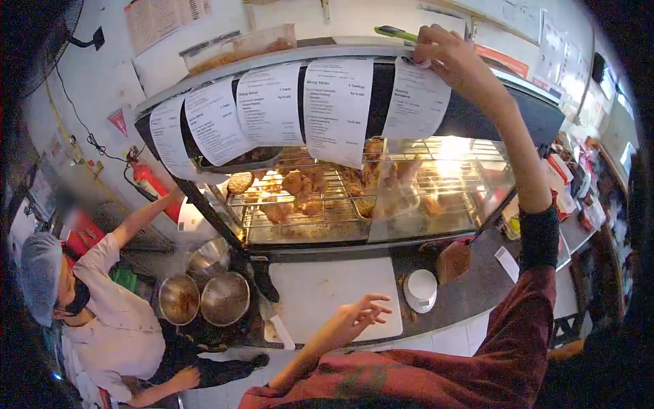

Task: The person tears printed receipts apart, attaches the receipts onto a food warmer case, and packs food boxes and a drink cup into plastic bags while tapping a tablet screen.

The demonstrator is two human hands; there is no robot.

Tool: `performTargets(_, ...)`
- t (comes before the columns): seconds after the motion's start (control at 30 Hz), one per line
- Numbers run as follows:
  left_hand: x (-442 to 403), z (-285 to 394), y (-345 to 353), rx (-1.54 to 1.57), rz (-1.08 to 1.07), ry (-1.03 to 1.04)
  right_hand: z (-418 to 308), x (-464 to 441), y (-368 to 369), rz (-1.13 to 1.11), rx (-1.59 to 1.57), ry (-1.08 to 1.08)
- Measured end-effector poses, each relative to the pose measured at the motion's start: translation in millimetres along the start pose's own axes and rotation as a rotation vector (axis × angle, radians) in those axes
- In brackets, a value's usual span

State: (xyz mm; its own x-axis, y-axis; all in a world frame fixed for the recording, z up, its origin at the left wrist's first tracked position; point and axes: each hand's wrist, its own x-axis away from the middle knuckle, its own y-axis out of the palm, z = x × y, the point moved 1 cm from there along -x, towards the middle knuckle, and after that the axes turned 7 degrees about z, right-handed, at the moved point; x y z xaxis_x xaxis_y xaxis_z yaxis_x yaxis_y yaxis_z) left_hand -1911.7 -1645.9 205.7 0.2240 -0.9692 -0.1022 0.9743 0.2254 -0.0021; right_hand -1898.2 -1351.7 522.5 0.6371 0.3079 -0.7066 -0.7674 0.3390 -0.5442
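My right hand [453,61] is raised to the top rail of a heated display cabinet [409,235]. Its fingers are closed round a slim green pen [398,33] with a dark end that points left. The same fingertips touch the top of the rightmost printed order slip [417,102]; whether they pinch it I cannot tell. Lower down, my left hand [355,319] hovers over a white cutting board [327,283], fingers spread and holding nothing. A knife [281,330] with a white handle lies by the board's left edge.
More slips [337,109] hang along the cabinet rail. Fried chicken pieces [300,187] sit on wire racks behind the glass. A white kitchen scale [420,290] stands right of the board, metal bowls [225,298] to its left. At the left, a co-worker [112,307] in a hairnet reaches toward the cabinet.
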Motion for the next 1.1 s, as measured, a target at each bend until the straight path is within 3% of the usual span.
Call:
performTargets(0.03,2.7,-3.4,-1.7,-0.005,0.015,-0.012,-12.2,-0.5,-0.5,-0.133,0.139,0.119)
performTargets(0.1,7.0,-7.0,-5.9,-0.014,0.011,-0.028,-22.1,-0.7,2.6,-0.177,0.216,0.17)
performTargets(0.17,13.2,-9.6,-9.1,0.028,0.045,-0.097,-27.3,18.7,12.0,0.051,-0.159,0.093)
performTargets(0.2,15.7,-12.3,-8.5,0.022,-0.036,-0.114,-28.8,24.2,17.8,0.039,0.006,0.091)
performTargets(0.27,15.6,-19.4,-10.2,0.079,0.025,-0.075,-38.5,30.3,30.1,0.215,0.142,0.171)
performTargets(0.3,15.6,-20.0,-6.3,0.072,-0.097,-0.098,-49.5,30.4,27.1,0.07,0.333,0.231)
performTargets(0.33,18.1,-17.4,-3.4,0.047,-0.053,-0.112,-66.0,16.6,14.0,-0.199,0.53,0.332)
performTargets(0.37,17.6,-16.3,0.7,0.027,0.005,-0.122,-64.7,14.2,24.5,0.004,0.382,0.434)
performTargets(0.4,16.5,-17.0,6.6,0.029,-0.081,-0.137,-68.4,5.2,20.1,-0.155,0.303,0.523)
performTargets(0.53,11.4,-16.3,29.6,-0.064,-0.163,-0.14,-54.0,5.1,44.3,-0.031,0.198,0.53)
performTargets(0.6,10.0,-18.2,37.8,-0.064,-0.234,-0.128,-60.9,22.0,39.9,0.401,0.255,0.563)
performTargets(0.63,10.1,-23.0,41.4,-0.082,-0.279,-0.159,-66.6,41.2,31.3,0.39,0.284,0.594)
performTargets(0.7,13.2,-35.0,41.6,-0.113,-0.372,-0.208,-97.7,87.7,-16.0,0.537,0.334,0.475)
performTargets(0.77,7.8,-42.3,51.9,-0.075,-0.489,-0.254,-105.5,151.4,-11.1,0.556,0.111,0.659)
performTargets(0.8,4.6,-45.2,57.7,-0.122,-0.529,-0.303,-120.4,196.9,-12.0,0.449,-0.007,0.855)
performTargets(0.9,-10.5,-84.8,71.3,-0.284,-0.715,-0.302,-179.2,353.1,-51.6,0.045,0.27,1.304)
performTargets(0.97,-26.9,-89.9,100.0,-0.299,-0.777,-0.312,-214.6,484.7,-61.4,0.21,0.45,1.439)
performTargets(1.0,-36.0,-96.8,116.9,-0.285,-0.819,-0.318,-240.8,541.3,-63.1,-0.145,0.641,1.655)
performTargets(1.07,-54.4,-96.3,163.8,-0.234,-0.875,-0.374,-315.3,691.8,-52.8,0.0,0.553,1.989)
performTargets(1.1,-66.2,-108.0,191.5,-0.258,-0.934,-0.311,-356.6,737.9,-62.0,0.049,0.482,1.994)
